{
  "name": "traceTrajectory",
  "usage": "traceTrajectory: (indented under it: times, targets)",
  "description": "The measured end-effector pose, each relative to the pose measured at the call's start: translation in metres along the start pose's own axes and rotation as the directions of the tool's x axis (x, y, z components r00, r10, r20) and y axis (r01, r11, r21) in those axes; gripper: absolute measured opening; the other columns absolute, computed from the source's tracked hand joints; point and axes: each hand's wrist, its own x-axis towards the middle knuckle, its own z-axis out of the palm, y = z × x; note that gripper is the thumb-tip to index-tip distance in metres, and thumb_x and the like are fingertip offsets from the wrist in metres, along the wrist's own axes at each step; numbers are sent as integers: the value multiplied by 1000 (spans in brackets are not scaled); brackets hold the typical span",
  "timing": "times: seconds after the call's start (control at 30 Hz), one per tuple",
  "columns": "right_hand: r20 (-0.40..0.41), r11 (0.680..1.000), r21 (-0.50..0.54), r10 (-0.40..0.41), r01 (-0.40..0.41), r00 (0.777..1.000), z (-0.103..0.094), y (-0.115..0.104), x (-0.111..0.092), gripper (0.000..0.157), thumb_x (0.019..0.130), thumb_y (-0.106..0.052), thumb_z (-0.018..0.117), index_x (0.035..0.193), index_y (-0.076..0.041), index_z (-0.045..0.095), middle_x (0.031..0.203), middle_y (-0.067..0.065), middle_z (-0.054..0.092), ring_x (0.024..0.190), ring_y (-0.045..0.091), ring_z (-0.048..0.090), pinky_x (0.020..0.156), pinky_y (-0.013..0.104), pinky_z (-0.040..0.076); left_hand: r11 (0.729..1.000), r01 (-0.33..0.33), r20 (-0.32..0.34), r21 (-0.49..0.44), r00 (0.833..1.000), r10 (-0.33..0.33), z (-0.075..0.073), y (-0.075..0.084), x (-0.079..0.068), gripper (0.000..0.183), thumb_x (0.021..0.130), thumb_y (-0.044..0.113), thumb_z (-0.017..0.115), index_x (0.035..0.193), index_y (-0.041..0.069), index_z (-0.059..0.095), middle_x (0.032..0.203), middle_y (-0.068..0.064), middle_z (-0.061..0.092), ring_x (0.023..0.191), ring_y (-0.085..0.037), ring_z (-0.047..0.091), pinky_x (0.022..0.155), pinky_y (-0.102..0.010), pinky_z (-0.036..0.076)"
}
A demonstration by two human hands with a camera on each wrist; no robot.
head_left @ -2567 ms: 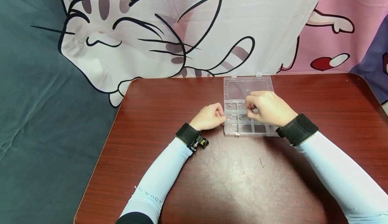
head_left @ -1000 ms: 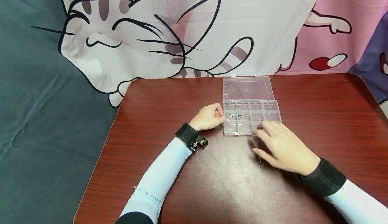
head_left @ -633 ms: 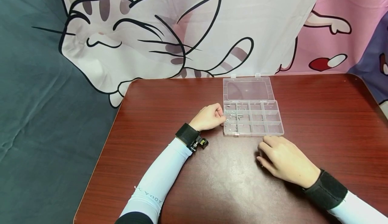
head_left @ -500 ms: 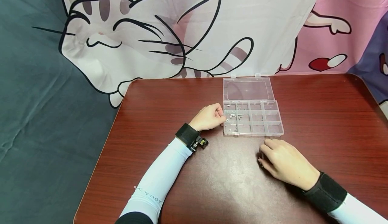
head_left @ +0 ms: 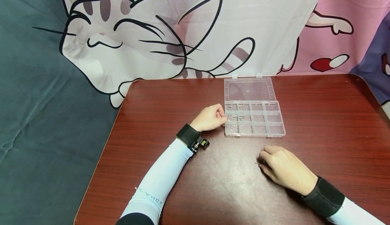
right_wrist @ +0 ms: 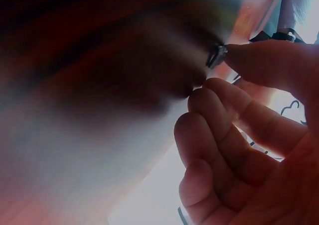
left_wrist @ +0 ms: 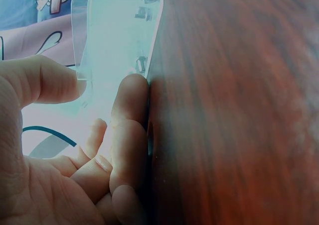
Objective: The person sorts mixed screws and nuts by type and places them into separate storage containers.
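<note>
A clear plastic compartment box (head_left: 259,136), lid raised and laid back, stands at the far side of the table. My left hand (head_left: 209,117) grips its left edge; in the left wrist view, the thumb (left_wrist: 55,80) is on the box's upper rim and a curled finger lies low against its side. Small metal screws and nuts (head_left: 236,116) lie in the left compartments. In front of the box, my right hand (head_left: 284,167) is low over the table, fingers curled. A small thin metal screw (head_left: 257,163) pokes out at its fingertips, dark and blurred against the thumb in the right wrist view.
The reddish-brown wooden table (head_left: 170,96) ends in a straight far edge right behind the box lid. A printed cloth with a cat drawing (head_left: 237,15) hangs behind it. Green cloth (head_left: 61,143) lies beyond the left edge.
My right hand has come from the box's compartments to the loose screws on the tabletop, then slid slightly nearer with its fingers curled. The left hand and box have stayed put.
</note>
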Motion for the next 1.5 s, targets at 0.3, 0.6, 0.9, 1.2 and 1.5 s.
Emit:
traceTrajectory:
  times: [0.3, 0.6, 0.9, 1.2, 1.5]
  targets:
    - [20, 999, 25, -19, 19, 1000, 4, -2, 5, 25, 71, -5, 79, 75, -19, 59, 70, -11, 45, 60, 6, 51, 55, 26, 43, 1000, 6, -4, 3, 1000, -6, 0, 0, 0, 15, 88, 32, 68, 90, 19, 60, 78, 6, 68, 70, -10, 63, 65, -26, 48]
    - [25, 999, 21, -40, 40, 999, 8, 1, 12, 28, 68, -6, 77, 71, -21, 53, 67, -12, 43, 55, 6, 46, 50, 26, 37, 1000, 7, -3, 0, 1000, -7, 0, 0, 1, 15, 89, 31, 68, 91, 19, 60, 77, 6, 70, 70, -10, 64, 65, -26, 47]
    - [47, 997, -17, -75, 76, 996, 12, 6, 22, 30, 62, -9, 74, 65, -22, 48, 60, -13, 40, 50, 4, 39, 47, 27, 34, 1000, 7, 3, -2, 1000, -7, 1, 1, 1, 16, 90, 32, 68, 91, 19, 59, 77, 7, 70, 69, -10, 64, 64, -26, 47]
    - [96, 998, -21, -56, 58, 994, 7, 16, 42, 30, 63, -9, 77, 65, -19, 49, 60, -10, 45, 51, 5, 42, 47, 28, 37, 1000, -1, 1, 0, 1000, 1, 0, 0, 1, 15, 89, 32, 68, 90, 19, 60, 77, 7, 69, 69, -10, 64, 64, -26, 47]
    - [86, 999, -22, -38, 40, 996, -10, 31, 74, 28, 64, -6, 76, 67, -17, 50, 62, -8, 44, 52, 7, 43, 49, 29, 38, 1000, -1, 6, -3, 1000, 1, -1, 0, 1, 15, 90, 32, 68, 91, 19, 59, 77, 8, 70, 69, -10, 64, 65, -26, 47]
